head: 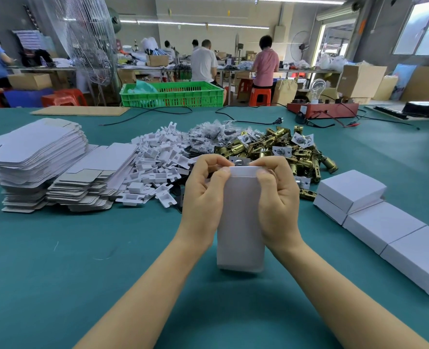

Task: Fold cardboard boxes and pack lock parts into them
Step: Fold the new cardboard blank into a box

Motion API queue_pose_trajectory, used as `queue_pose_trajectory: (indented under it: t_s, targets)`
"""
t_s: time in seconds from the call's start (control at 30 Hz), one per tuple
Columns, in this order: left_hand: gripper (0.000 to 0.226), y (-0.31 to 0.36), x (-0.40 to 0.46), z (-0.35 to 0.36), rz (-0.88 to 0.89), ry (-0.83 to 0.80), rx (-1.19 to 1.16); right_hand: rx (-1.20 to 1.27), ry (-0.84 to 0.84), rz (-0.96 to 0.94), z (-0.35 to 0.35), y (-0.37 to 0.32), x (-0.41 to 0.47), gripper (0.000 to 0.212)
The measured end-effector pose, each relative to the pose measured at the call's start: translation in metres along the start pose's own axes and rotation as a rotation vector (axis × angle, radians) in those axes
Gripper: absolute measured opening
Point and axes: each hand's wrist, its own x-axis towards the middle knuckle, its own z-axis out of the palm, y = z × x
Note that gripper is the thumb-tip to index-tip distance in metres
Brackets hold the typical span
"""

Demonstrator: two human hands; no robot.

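A white cardboard box (241, 233) stands upright on the green table (57, 260) in the middle of the view. My left hand (203, 197) grips its upper left side, thumb on the front near the top flap. My right hand (276, 197) grips the upper right side, thumb pressing the flap edge. Behind the box lies a heap of brass lock latches (271, 147), some with small bagged parts. What is inside the box is hidden.
Stacks of flat white box blanks (37, 157) sit at the left, with a pile of white card inserts (158, 162) beside them. Several closed white boxes (384, 222) line the right. Bagged screws (208, 134), cables and a red tester (321, 109) lie farther back.
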Motion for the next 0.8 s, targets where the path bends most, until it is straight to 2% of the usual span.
queue_pose_trajectory:
  t_s: [0.23, 0.43, 0.8]
  targets:
    - [0.015, -0.0010, -0.0005, -0.0008, -0.010, -0.024, -0.018, -0.014, 0.014, -0.109, -0.0014, -0.0023, 0.0013, 0.021]
    - [0.014, -0.0011, 0.0000, -0.0044, -0.065, -0.124, -0.087, 0.009, 0.031, -0.101, -0.0040, -0.0015, 0.0024, 0.011]
    - [0.011, -0.0016, -0.0012, -0.0050, 0.003, -0.165, 0.009, -0.094, 0.014, -0.088, -0.0070, 0.0073, 0.0071, 0.020]
